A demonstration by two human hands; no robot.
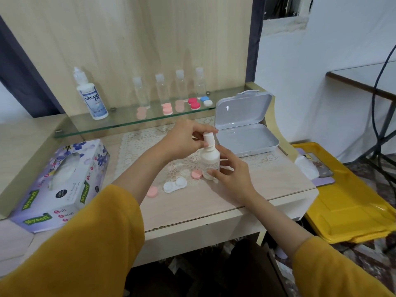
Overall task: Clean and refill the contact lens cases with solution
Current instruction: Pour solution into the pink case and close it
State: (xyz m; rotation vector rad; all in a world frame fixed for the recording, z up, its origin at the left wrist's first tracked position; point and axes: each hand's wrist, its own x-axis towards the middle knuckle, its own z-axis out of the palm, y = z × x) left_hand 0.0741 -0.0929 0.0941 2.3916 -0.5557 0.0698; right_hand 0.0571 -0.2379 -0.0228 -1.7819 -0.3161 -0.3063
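- Left hand (184,138) pinched the cap (209,139) of the white solution bottle (210,161); right hand (231,174) gripped the body, fingers curled round.
- Step, as judged: uncapping before the refill. Next needs the cap off and the nozzle tipped over the wells.
- Lens case (174,185) was white, uncapped, on the table at the bottle's 8 o'clock; one pink lid (152,191) at the case's 9.

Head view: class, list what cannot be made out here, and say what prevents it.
All in the head view:
Small white plastic bottle: label print too small, partly covered by right hand.
Its white cap: left hand grip hides whether it is loosened.
White twin-well lens case: too small to show any liquid.
Clear shelf bottles: blurred, fill level unclear.
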